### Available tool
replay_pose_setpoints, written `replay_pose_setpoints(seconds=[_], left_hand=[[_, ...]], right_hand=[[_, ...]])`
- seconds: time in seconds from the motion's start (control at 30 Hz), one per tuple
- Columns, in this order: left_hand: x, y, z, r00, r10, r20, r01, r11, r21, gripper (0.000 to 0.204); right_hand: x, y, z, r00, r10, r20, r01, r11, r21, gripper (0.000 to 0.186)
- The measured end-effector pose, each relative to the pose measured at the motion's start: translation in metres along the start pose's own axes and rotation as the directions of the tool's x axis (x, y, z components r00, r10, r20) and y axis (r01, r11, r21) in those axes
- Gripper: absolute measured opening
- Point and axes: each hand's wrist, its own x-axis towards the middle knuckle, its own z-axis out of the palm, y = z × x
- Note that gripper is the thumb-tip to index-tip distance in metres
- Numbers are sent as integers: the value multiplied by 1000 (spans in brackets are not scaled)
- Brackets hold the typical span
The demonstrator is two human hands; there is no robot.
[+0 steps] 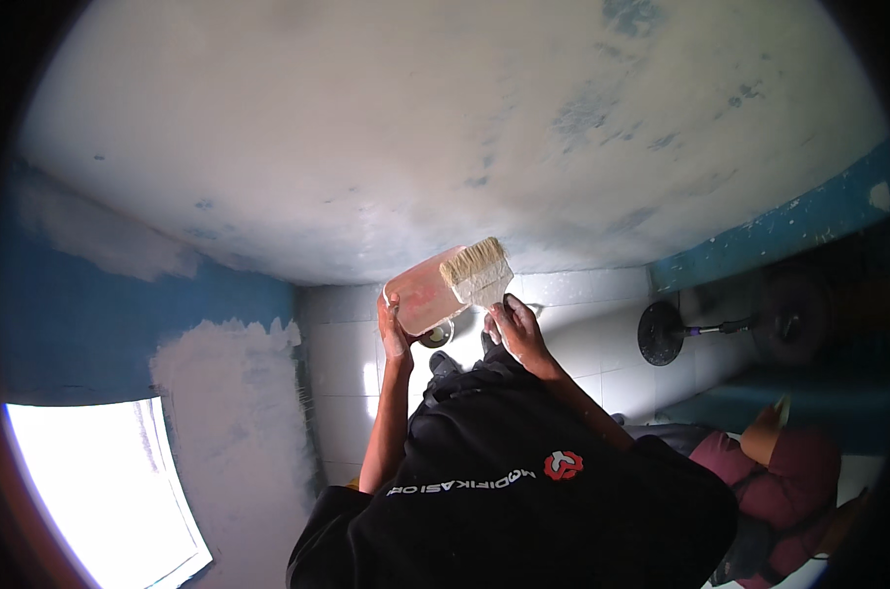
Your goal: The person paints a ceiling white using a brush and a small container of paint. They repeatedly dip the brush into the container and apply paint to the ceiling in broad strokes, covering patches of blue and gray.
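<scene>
My left hand (393,334) grips the near left side of a worn, pinkish-red plastic container (420,294) with pale smears on it. In my right hand (519,332) is a wide paintbrush (482,280), its handle held low and its light bristles pointing up and away. The brush overlaps the container's right end; whether the two touch I cannot tell. Beyond both, a wall (386,128) rises, coated white with bluish patches showing through. Pale smears mark the fingers of both hands.
Pale floor tiles (342,344) lie below, around my feet. A black round-based stand fan (661,332) lies or stands at right. Another person in a maroon shirt (798,481) is at lower right. On the left are a half-whitened blue wall (234,309) and a bright window (101,481).
</scene>
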Motion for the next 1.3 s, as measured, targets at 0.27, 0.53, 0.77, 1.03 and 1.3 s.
replay_pose_setpoints(seconds=[0.27,0.53,0.77,1.03,1.3], left_hand=[[15,-31,36,995,-53,-90,54,998,12,73],[14,-42,66,990,-5,-139,7,1000,12,73],[6,-50,69,988,-23,-155,31,998,48,78],[-6,-41,69,973,-62,-223,77,995,58,80],[-13,-29,72,974,-68,-218,93,990,105,82]], right_hand=[[30,-3,-60,945,221,-241,-183,968,171,19],[64,74,-176,851,128,-510,-223,966,-130,31],[134,163,-241,798,51,-601,-446,720,-531,49],[167,127,-218,731,-175,-660,-348,736,-581,50],[130,88,-225,780,-250,-573,-130,832,-539,44]])
